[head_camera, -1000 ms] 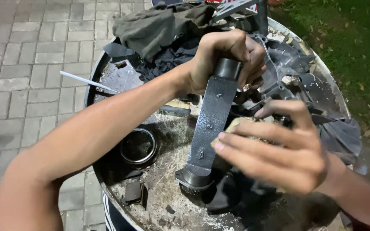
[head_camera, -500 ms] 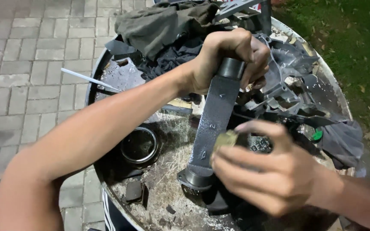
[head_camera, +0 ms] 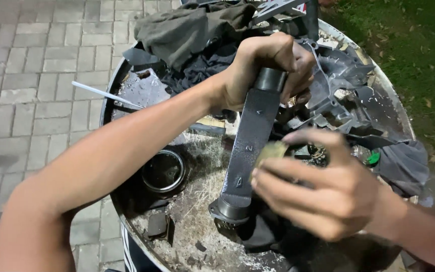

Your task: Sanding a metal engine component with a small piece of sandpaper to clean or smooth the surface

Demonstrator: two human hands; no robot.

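Observation:
My left hand (head_camera: 268, 68) grips the top end of a long grey metal arm (head_camera: 247, 146) that stands tilted on a round drum top (head_camera: 192, 226). Its lower round end (head_camera: 230, 209) rests on the dusty surface. My right hand (head_camera: 323, 194) holds a small yellowish pad (head_camera: 270, 151) against the right edge of the arm's flat face, fingers closed around the pad.
A dark metal engine casing (head_camera: 343, 90) lies behind the arm. Olive and black rags (head_camera: 187, 30) are piled at the back, another dark rag (head_camera: 404, 163) at the right. A round metal ring (head_camera: 163, 171) and a white stick (head_camera: 104, 94) lie left. Paving left, grass right.
My right hand has moved left and down, bringing the pad from beside the arm onto its flat face. The left hand and the arm have stayed put.

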